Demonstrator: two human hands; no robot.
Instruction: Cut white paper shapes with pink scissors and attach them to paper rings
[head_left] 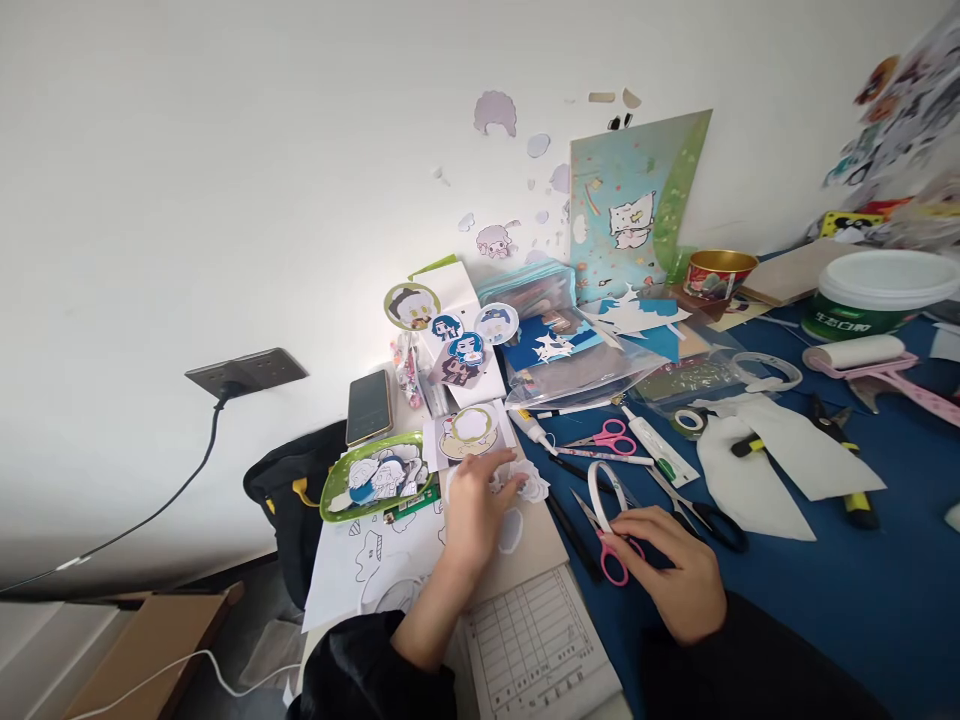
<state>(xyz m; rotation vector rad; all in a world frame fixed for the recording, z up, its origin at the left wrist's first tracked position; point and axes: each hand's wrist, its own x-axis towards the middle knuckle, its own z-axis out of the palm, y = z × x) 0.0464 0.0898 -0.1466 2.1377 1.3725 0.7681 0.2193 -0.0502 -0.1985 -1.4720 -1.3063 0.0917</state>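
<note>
My right hand [667, 570] pinches a narrow white roll of tape [600, 495] between thumb and fingers, holding it upright. Just under it is a pair of pink-handled scissors [614, 570], partly covered by my fingers; whether they touch it I cannot tell. My left hand [476, 510] hovers with thumb and fingers apart, near white paper cutouts [534, 482]. Beside its wrist lies an oval paper piece [511, 531]. Beyond the fingertips is a sheet with a round character drawing [472, 430].
A green tray [330, 500] of cutouts and a phone [370, 408] are at left. More pink scissors [615, 436], black-handled scissors [720, 525], pliers [832, 425] and white material [742, 480] lie to the right. A white tub [862, 300] stands behind. A gridded notebook [532, 640] sits in front.
</note>
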